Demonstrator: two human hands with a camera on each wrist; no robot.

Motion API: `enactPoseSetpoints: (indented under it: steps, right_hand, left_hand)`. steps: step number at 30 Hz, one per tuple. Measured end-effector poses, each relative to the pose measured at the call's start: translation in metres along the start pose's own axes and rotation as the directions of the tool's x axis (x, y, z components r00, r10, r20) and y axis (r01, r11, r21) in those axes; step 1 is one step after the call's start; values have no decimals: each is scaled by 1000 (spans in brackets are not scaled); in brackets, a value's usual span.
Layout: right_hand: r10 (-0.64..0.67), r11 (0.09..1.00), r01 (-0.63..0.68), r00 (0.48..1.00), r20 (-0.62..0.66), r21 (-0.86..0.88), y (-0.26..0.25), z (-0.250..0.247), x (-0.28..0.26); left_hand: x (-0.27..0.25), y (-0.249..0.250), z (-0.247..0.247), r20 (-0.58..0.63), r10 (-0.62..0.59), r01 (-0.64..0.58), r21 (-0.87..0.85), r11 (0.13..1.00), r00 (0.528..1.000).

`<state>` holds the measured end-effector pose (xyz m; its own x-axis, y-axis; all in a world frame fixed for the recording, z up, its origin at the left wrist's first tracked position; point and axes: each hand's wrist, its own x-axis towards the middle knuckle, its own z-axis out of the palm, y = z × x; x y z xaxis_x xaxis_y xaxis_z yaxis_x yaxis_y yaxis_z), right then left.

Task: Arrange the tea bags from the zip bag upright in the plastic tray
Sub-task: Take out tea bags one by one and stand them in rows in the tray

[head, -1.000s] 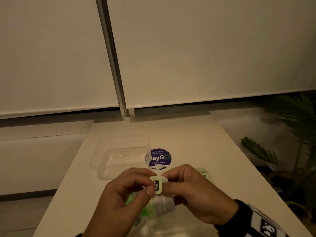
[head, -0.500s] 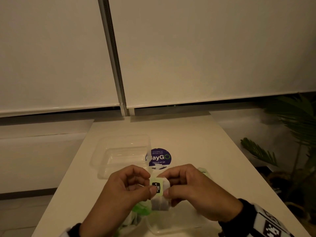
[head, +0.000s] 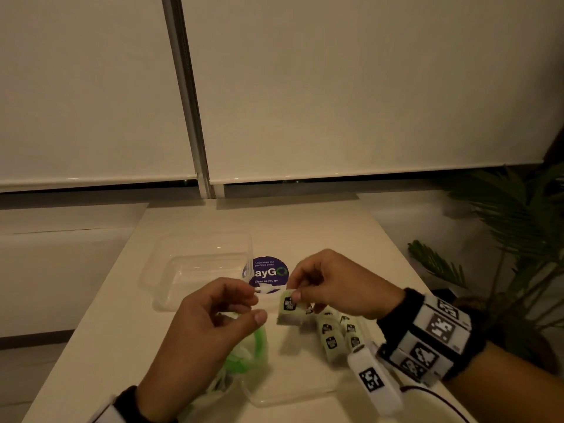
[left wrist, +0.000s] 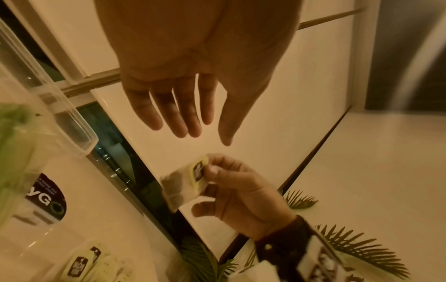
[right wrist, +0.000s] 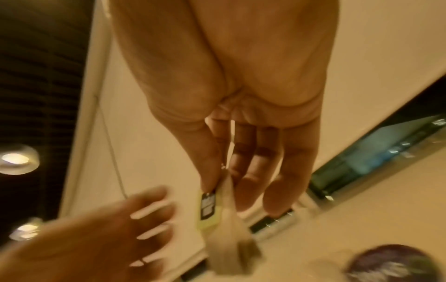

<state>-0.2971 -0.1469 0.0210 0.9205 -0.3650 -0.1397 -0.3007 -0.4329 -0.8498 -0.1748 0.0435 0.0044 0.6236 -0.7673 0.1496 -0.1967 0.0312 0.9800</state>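
My right hand (head: 294, 296) pinches a pale green tea bag (head: 290, 312) by its top, thumb on the tag, and the bag hangs just above the table. The left wrist view shows the same tea bag (left wrist: 183, 187) in the right hand (left wrist: 217, 171). My left hand (head: 256, 305) hovers just left of it, empty, fingers relaxed. Under the left hand lies the zip bag (head: 247, 355) with green inside. Several tea bags (head: 332, 337) lie flat on the table below my right hand. The clear plastic tray (head: 198, 270) stands behind my left hand with nothing in it.
A second clear plastic piece (head: 290, 392) lies at the table's near edge. A round purple sticker (head: 268, 271) marks the table right of the tray. A potted palm (head: 503, 239) stands past the table's right edge. Window blinds close off the far side.
Both hands held the tea bag together before. My left hand has let go and drawn left, while the right hand has carried the bag slightly right.
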Motion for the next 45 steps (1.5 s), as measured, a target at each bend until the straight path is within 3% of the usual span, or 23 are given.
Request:
enactPoseSetpoints:
  steps: [5,9,19,27,33,45]
  right_hand:
    - [257,956,-234,959,121,-179,56,7,27]
    - [326,874,-251,938,119,-417,78,20,46]
    - [326,705,-267,945,-33,-657,95,25,69]
    - [271,662,-234,960,-64,-712,97,24,69]
    - [131,666,-184,983,-130,-723,86,22,64]
    - [263,596,-61,957,123,-801,84,34,52]
  left_hand:
    - [-12,-11,-4,16,-43,42,63,997,999]
    - [-15,-21,-4,26,-33,30,126,992,999]
    - [-13,-37,-6,27,-49,46,100,994,998]
    - [-14,-35,-1,66,-79,75,73,995,995]
    - [-16,-37,-4,83,-79,77,29,997,993]
    - [-18,-44,-9,83,-120,121,-10,993,989]
